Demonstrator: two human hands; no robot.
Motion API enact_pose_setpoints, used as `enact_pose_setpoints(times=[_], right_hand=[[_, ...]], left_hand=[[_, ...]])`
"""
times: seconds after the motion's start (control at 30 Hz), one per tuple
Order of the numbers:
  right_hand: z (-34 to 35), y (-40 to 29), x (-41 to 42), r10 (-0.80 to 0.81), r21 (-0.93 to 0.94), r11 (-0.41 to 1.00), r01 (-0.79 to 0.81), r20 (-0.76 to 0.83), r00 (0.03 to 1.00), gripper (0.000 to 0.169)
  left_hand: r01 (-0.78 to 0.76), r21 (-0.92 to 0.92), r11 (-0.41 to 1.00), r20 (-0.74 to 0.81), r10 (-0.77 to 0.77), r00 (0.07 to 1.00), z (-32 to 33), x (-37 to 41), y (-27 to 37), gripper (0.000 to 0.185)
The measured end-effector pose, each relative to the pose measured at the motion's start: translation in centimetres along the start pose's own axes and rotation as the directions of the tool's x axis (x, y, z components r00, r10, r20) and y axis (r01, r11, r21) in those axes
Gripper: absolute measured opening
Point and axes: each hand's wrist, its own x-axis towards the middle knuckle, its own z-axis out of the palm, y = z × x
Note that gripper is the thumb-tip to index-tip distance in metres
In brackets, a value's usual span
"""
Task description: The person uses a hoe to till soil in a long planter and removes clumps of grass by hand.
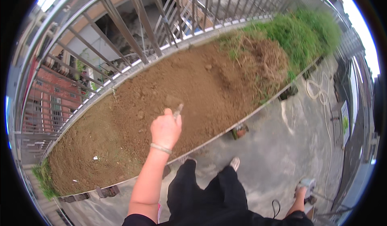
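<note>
Over the bare brown soil of a raised bed (193, 84), my left hand (165, 129) reaches forward with a pale band on its wrist. It is closed around a short, pale brown stick-like thing (179, 110), whose tip points away from me. Motion blur hides what kind of thing it is, and the soil just past it is blurred too. At the lower right, my right hand (300, 191) is small and partly hidden by a pale grey-white object (308, 184). Whether it grips that object I cannot tell.
Metal railing (136, 23) lines the bed's far side. Dry grass (267, 59) is heaped near green grass (305, 38) at the right end. A thin edging (211, 140) separates bed from concrete floor (266, 153), where a pale hose (328, 129) lies. My feet stand by the edging.
</note>
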Motion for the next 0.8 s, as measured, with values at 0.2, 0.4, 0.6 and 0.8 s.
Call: enact_pose_setpoints(times=[0.2, 0.4, 0.6, 0.8], right_hand=[[3.5, -3.8, 4.6, -0.142, 0.227, 0.972, 0.058, 0.373, 0.917, 0.014], [0.7, 5.6, 12.7, -0.143, 0.436, 0.899, -0.043, 0.386, 0.912, 0.030], [-3.8, 8.4, 12.7, -0.270, 0.377, 0.915, 0.142, 0.313, 0.911, 0.029], [0.3, -5.6, 11.0, -0.572, 0.427, 0.782, 0.455, 0.199, 0.796, 0.018]], left_hand=[[0.123, 0.024, 0.992, -0.080, -0.121, 0.989, 4.0, -4.4, 1.4, 0.024], [0.324, -0.162, 0.932, 0.054, -0.319, 0.946, 11.5, -9.3, 6.3, 0.021], [0.524, -0.408, 0.747, 0.131, -0.520, 0.844, 12.6, -20.8, 10.3, 0.017], [0.421, -0.465, 0.779, 0.029, -0.461, 0.887, 16.4, -21.7, 7.0, 0.018]])
